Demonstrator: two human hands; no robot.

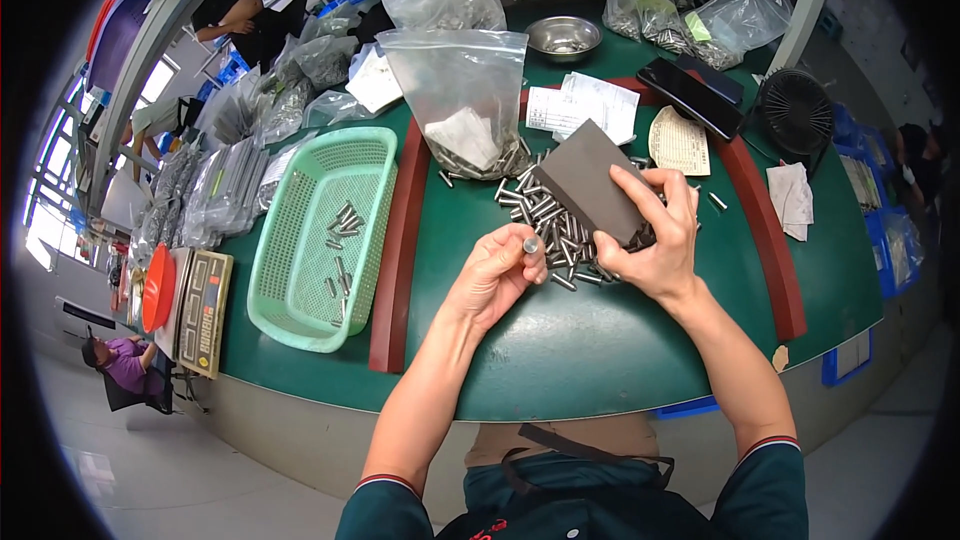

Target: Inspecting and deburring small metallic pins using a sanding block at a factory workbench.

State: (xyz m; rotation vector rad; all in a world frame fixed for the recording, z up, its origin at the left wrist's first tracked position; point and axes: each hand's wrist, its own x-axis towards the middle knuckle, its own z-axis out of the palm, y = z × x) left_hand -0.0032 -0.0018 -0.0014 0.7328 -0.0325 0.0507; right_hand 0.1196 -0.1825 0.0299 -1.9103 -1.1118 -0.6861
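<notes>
My left hand [492, 278] is closed on a short metal pin [531, 244], its round end turned up between thumb and fingertips. A flat, dark grey rectangular block [592, 180] is gripped in my right hand [662, 245], thumb at its near edge and fingers over its face. It tilts above a loose heap of metal pins [540, 208], hiding part of the heap. Behind the heap stands an open clear zip bag [455, 70] with more pins and a white slip inside. To the left, several pins lie in a green plastic basket [262, 290].
Dark red strips [398, 280] border the green tabletop on both sides. Paper slips [585, 105], a phone [690, 98], a black fan [795, 112] and a steel bowl [563, 37] lie farther back. A scale [207, 310] stands left of the basket. Other people sit at left.
</notes>
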